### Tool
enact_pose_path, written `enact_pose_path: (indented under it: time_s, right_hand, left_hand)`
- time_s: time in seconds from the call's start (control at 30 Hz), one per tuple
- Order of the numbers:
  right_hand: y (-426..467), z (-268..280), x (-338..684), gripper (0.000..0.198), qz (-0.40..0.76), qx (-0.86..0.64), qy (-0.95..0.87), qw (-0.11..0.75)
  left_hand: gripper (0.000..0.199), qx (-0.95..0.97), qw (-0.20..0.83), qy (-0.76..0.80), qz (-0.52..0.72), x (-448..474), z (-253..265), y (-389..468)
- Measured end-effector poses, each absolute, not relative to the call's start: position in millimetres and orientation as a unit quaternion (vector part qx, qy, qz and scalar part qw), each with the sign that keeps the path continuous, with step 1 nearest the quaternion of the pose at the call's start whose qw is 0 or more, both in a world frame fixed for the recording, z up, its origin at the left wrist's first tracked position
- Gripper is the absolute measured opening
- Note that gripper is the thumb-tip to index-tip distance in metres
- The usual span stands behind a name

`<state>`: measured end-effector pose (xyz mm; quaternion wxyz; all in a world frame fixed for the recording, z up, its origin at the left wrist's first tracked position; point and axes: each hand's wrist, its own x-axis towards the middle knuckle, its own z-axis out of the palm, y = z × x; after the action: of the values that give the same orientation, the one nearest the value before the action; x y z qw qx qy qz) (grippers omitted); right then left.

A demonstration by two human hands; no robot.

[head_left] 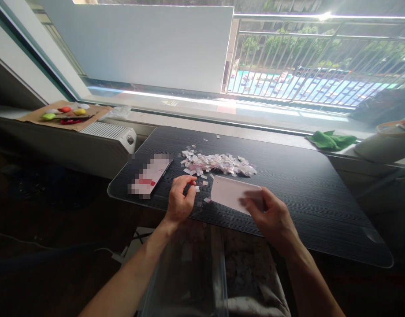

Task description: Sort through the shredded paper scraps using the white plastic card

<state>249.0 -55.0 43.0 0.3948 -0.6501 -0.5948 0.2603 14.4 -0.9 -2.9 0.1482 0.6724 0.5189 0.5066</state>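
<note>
A loose heap of small white and pinkish paper-like scraps (pixel 218 164) lies on the dark table (pixel 288 176). My left hand (pixel 180 198) is just in front of the heap's left end, fingers loosely curled and a gap between thumb and fingertips. A small scrap (pixel 197 189) sits by its thumb; I cannot tell whether they touch. My right hand (pixel 271 213) grips the right end of a flat white card (pixel 233 193), thumb on top. The card is tilted slightly, its left end close to a few stray scraps (pixel 207 200).
Left of my hands lies a pale flat item, partly pixelated (pixel 156 174). Below the table's front edge is a clear plastic bin (pixel 192 273). A green cloth (pixel 332 141) and a bucket-like container (pixel 387 141) stand at the right sill. Cardboard with colourful objects (pixel 66 115) is far left.
</note>
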Motion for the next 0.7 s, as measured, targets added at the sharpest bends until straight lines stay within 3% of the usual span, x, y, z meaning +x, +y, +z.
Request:
enact_pose_path:
  time_s: [0.27,0.5,0.7]
  right_hand:
    - [-59.9,52.5,249.7,0.020,0.308,-0.647,-0.543,0.438]
    - [-63.8,51.6,252.5,0.018,0.306,-0.664,-0.557,0.395]
    - [-69.9,54.0,265.9,0.022,0.323,-0.676,-0.520,0.410]
  left_hand:
    - [0.019,0.674,0.148,0.514,0.510,15.2,-2.5,-0.7]
    - [0.019,0.670,0.150,0.512,0.516,15.3,-3.4,-0.8]
    - [0.019,0.669,0.156,0.516,0.511,15.4,-3.2,-0.9]
